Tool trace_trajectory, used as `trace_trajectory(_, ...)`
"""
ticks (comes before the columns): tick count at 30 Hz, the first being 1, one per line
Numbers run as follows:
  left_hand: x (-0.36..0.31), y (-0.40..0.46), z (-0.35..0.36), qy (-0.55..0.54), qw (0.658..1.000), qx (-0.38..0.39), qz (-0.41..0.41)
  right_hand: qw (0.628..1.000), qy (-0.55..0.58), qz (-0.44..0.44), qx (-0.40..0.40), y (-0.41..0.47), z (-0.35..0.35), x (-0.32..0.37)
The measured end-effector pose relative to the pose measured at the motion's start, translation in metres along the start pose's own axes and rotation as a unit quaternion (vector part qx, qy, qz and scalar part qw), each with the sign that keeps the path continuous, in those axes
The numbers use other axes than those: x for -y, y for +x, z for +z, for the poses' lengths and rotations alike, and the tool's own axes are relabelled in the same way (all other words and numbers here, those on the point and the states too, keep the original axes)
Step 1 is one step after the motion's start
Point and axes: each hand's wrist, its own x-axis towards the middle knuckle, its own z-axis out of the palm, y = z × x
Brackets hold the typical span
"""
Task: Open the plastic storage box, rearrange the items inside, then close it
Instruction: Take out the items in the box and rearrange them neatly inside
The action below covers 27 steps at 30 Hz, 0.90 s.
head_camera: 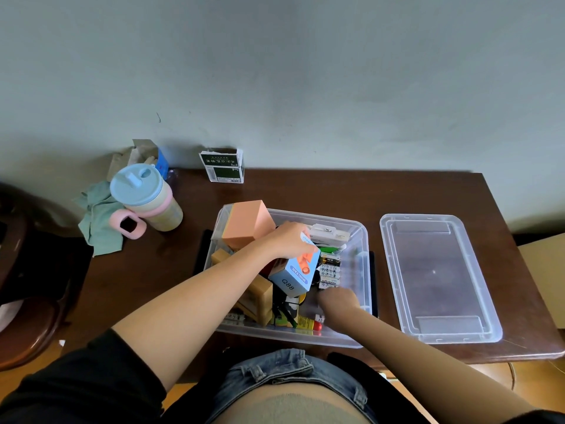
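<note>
The clear plastic storage box (363, 264) stands open on the brown table, full of small items. Its clear lid (437, 276) lies flat to the right of it. My left hand (290, 240) grips the top of a light blue mini fan carton (295, 278), tilted above the box's middle. An orange box (247, 223) leans at the box's far left corner. My right hand (337, 299) is down inside the box on the near right, fingers curled beside a pack of batteries (329, 272); what it holds is hidden. Tan wooden blocks (260, 296) sit under my left forearm.
A blue-lidded cup with a pink handle (143, 200) and a green cloth (99, 221) lie at the left. A green and white carton (222, 165) stands against the wall. A dark chair (27, 286) is at the far left. The table edge runs just before my lap.
</note>
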Motion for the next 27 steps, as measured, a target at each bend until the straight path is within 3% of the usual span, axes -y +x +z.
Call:
trace_trajectory(11,0.000,-0.002,-0.002,-0.006,1.000,0.006,-0.010,0.999,0.032,0.035,0.018,0.002,-0.006,0.003)
trace_trajectory(16,0.000,-0.002,-0.002,-0.010,1.000,0.006,-0.010,0.994,0.087,-0.057,-0.020,0.000,-0.008,0.003)
trace_trajectory(27,-0.001,-0.004,-0.002,-0.018,1.000,-0.001,-0.010,0.996,0.066,-0.049,-0.047,0.003,-0.005,0.005)
